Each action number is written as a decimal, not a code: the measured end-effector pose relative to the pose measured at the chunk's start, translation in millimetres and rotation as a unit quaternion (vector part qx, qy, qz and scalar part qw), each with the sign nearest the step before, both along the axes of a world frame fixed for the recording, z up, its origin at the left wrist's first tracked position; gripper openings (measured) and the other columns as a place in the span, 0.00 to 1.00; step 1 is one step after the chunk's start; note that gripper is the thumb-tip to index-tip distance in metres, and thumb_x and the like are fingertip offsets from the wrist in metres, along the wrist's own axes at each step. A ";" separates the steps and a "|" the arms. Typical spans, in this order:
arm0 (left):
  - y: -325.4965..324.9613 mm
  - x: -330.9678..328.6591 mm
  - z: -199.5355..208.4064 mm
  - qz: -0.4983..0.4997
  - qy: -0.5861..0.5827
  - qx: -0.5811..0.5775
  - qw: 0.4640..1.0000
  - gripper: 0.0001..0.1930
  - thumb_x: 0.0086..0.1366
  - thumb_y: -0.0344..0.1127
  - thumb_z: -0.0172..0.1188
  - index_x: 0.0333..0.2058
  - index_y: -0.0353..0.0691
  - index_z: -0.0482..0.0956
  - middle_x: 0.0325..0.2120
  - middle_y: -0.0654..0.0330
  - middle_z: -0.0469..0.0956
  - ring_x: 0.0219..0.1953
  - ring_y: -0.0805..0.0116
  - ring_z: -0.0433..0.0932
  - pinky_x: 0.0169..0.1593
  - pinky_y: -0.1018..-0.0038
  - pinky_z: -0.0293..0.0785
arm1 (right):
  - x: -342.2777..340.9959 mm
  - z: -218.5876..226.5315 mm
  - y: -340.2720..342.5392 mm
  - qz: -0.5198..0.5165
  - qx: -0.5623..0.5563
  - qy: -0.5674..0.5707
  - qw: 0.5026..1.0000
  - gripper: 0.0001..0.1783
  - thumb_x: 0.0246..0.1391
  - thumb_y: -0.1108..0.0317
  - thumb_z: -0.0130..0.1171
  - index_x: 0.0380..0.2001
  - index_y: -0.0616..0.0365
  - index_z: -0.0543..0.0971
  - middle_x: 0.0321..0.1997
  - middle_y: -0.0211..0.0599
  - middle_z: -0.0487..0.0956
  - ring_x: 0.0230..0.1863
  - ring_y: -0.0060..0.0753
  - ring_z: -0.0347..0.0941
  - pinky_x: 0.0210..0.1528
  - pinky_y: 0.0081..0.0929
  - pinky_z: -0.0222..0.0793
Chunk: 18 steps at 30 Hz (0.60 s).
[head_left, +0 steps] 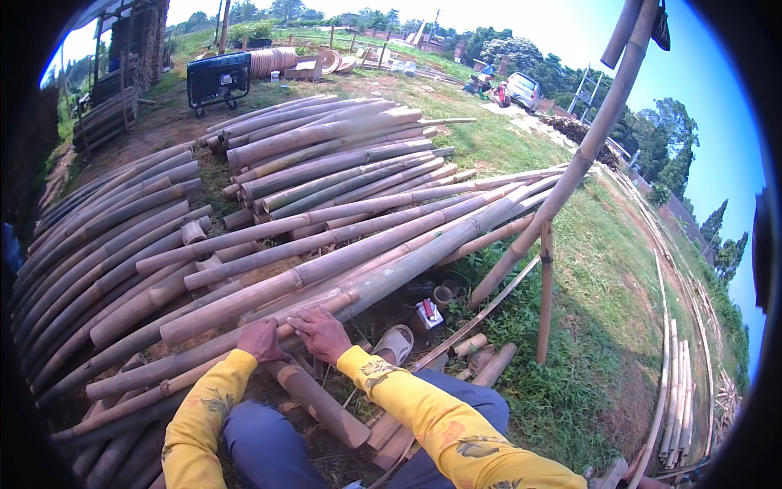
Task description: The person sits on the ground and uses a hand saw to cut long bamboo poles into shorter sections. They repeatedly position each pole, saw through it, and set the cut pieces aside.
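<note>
My left hand (262,341) is wrapped round a thin tan bamboo pole (194,378), its thumb side toward my right hand. Just to the right, my right hand (321,333) lies over the same pole near its cut end, fingers bent down onto it. The pole slants from the lower left up to the middle, over my knees' far side. Right behind it rests a thicker greenish bamboo pole (407,274), which runs away to the far right. Below my hands a short thick bamboo piece (322,405) lies slanted on the ground.
Stacks of bamboo poles (114,220) fill the left and the middle distance. A slanted bamboo post (562,183) with a short prop (545,293) stands at right. A small white box (429,313) with a red item on it sits by my sandal (396,343). A black generator (218,80) stands far left.
</note>
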<state>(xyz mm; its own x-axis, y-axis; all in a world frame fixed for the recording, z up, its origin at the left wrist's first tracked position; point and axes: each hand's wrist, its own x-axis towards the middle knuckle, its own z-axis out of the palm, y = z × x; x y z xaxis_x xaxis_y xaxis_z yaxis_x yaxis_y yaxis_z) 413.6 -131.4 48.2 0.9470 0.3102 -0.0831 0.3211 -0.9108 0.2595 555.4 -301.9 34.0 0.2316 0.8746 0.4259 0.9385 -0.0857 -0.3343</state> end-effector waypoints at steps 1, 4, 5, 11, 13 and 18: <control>-2.7 0.1 1.7 0.006 0.008 -0.004 1.000 0.50 0.37 0.66 0.80 0.49 0.29 0.77 0.42 0.41 0.84 0.46 0.43 0.84 0.51 0.55 0.80 | 1.2 -1.4 -2.2 -0.002 -0.008 -0.003 1.000 0.21 0.66 0.59 0.56 0.61 0.44 0.80 0.62 0.41 0.78 0.67 0.47 0.70 0.74 0.50 0.58; -9.9 5.8 6.1 0.010 0.033 -0.009 0.999 0.43 0.38 0.61 0.81 0.44 0.30 0.82 0.41 0.41 0.84 0.45 0.43 0.85 0.49 0.54 0.81 | 6.8 -1.1 -7.2 0.002 -0.030 0.017 0.999 0.24 0.65 0.57 0.59 0.63 0.45 0.78 0.64 0.44 0.77 0.69 0.49 0.69 0.75 0.50 0.56; -11.9 8.2 9.7 0.010 0.039 -0.009 0.999 0.40 0.39 0.60 0.80 0.42 0.31 0.83 0.40 0.40 0.85 0.45 0.43 0.85 0.49 0.54 0.81 | 11.6 2.7 -10.9 0.008 -0.036 0.043 0.998 0.25 0.64 0.56 0.60 0.64 0.45 0.77 0.65 0.45 0.76 0.69 0.50 0.68 0.76 0.50 0.56; 0.6 -0.6 5.5 0.026 0.034 0.004 0.999 0.34 0.41 0.56 0.80 0.38 0.32 0.86 0.39 0.40 0.85 0.44 0.43 0.85 0.49 0.54 0.81 | 21.4 84.0 -112.9 -0.045 -0.056 0.076 0.994 0.30 0.62 0.53 0.65 0.66 0.46 0.76 0.68 0.46 0.76 0.68 0.50 0.71 0.75 0.61 0.54; -0.7 -3.3 8.8 0.019 0.043 -0.012 0.999 0.33 0.41 0.55 0.80 0.37 0.32 0.86 0.39 0.40 0.85 0.43 0.43 0.85 0.49 0.54 0.81 | 32.9 104.7 -193.8 -0.080 0.004 0.120 0.989 0.30 0.60 0.56 0.68 0.65 0.48 0.77 0.64 0.44 0.79 0.65 0.50 0.74 0.74 0.60 0.56; -4.6 -22.4 13.9 0.025 0.027 -0.020 0.999 0.31 0.40 0.54 0.81 0.35 0.35 0.83 0.39 0.42 0.84 0.44 0.43 0.84 0.51 0.54 0.79 | 10.2 102.3 -404.8 -0.418 0.156 0.167 0.879 0.20 0.60 0.71 0.64 0.55 0.63 0.82 0.46 0.48 0.87 0.47 0.36 0.85 0.54 0.31 0.77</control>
<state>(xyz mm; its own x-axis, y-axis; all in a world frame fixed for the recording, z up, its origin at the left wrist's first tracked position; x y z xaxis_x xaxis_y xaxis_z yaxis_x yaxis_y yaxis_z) 391.2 -136.1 62.2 0.9241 0.3531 -0.1464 0.3810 -0.8820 0.2774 565.6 -706.8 136.3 0.8958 0.1914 0.4012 0.4360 -0.5545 -0.7088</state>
